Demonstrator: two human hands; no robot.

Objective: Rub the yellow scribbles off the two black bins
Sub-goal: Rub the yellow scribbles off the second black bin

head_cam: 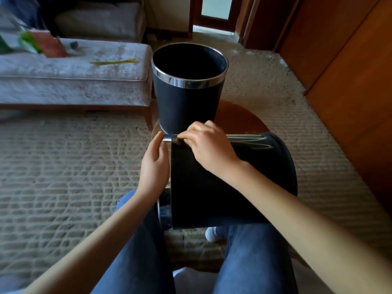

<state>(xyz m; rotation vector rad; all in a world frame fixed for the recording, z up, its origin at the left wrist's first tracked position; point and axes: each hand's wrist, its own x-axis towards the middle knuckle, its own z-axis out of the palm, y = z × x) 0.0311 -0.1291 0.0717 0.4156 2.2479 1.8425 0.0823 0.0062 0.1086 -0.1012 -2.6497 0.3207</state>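
A black bin [203,194] with a chrome rim lies on its side across my lap, its mouth facing left. Yellow scribbles [252,139] run along its upper side toward the base. My left hand [156,164] rests flat against the rim at the mouth. My right hand [209,145] presses a small dark pad [177,141], mostly hidden under the fingers, onto the bin's top edge near the rim. A second black bin [186,98] stands upright on a round wooden table [239,119] just beyond; no scribbles show on its visible side.
A pale upholstered bench [74,81] at the left carries a yellow marker [114,61], coloured paper and a green item. Wooden wardrobe panels [350,60] line the right side. Beige textured carpet [63,162] covers the floor. A doorway [214,13] lies beyond.
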